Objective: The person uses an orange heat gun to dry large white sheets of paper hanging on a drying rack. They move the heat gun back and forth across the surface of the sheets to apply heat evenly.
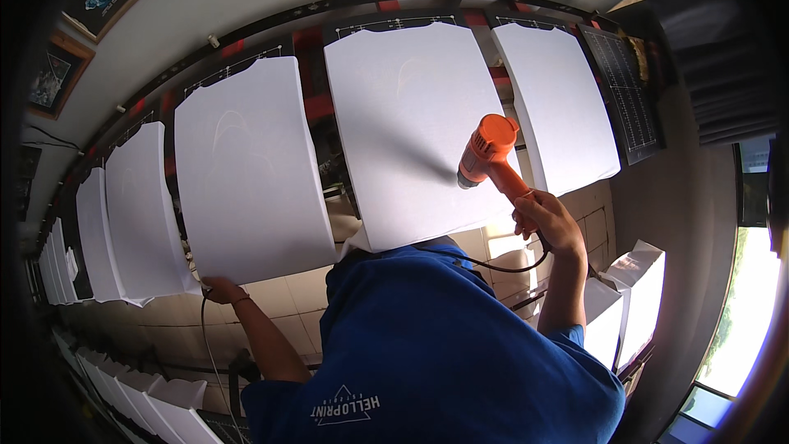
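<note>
My right hand (549,222) is closed round the handle of an orange heat gun (491,148). Its dark nozzle points down and left over a white shirt (419,131) stretched flat on a printing board, and a shadow falls across the cloth. A black cord (501,268) loops from the handle back toward my waist. On the left, my left hand (223,290) is closed on a thin cable (205,329) hanging beside the near corner of another white shirt (251,173). Faint curved lines show on both shirts. My left fingertips are partly hidden.
More white shirts on boards stand in a row to the left (144,205) and right (559,107). A bare black board with white grid marks (622,86) is at the far right. Behind me are white-covered boards (641,304) and a tiled floor (283,308).
</note>
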Tool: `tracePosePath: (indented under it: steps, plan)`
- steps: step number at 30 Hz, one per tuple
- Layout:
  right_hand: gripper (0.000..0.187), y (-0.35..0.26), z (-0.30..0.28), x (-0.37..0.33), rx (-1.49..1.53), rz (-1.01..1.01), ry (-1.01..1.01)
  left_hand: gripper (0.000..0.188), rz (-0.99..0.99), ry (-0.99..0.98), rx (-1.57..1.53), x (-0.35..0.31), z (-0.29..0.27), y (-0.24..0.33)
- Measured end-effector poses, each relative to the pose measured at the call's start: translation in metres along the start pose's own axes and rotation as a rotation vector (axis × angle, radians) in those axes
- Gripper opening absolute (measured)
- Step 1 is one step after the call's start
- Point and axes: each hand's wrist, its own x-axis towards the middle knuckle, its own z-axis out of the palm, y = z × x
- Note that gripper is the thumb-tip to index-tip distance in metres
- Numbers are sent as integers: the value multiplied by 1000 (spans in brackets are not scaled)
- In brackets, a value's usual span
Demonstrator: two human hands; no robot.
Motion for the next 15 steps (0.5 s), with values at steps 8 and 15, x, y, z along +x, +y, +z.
tracePosePath:
  steps: [8, 15]
  plan:
    - [34, 7, 1, 23, 86, -117, 118, 59, -29, -73, -16, -4, 1, 10]
    - [31, 10, -12, 3, 84, -101, 102, 61, 39, -85, -101, 5, 2, -5]
